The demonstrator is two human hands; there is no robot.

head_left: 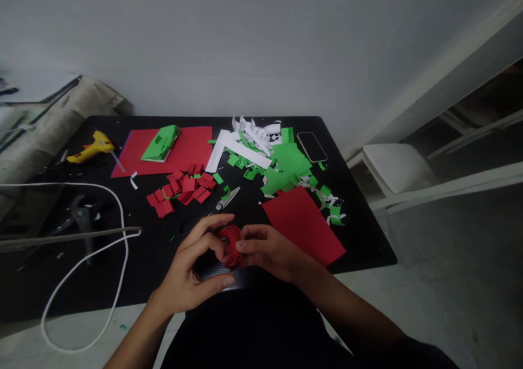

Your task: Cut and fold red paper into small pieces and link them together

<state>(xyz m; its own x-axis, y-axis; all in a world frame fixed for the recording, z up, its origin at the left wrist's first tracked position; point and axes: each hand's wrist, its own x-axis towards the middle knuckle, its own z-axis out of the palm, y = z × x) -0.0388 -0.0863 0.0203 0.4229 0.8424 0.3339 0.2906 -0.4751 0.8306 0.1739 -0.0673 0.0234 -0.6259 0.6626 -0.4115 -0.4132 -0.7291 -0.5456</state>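
Observation:
Both hands meet over the near edge of the black table [155,260]. Between them is a small round red paper flower [231,245]. My left hand [196,271] curls round its left side, thumb underneath and fingers bent over the top. My right hand [269,252] pinches its right side with the fingertips. Just beyond the hands lie scissors [224,201] with a metal blade. A pile of small red paper squares [182,189] lies behind and to the left. A red paper sheet [304,224] lies to the right of the hands.
At the back lie a bigger red sheet [192,145] carrying folded green paper [162,142], green and white scraps [265,156], and a phone [311,146]. A yellow glue gun [90,147] and a white cable [110,238] lie left. A white chair [392,167] stands right.

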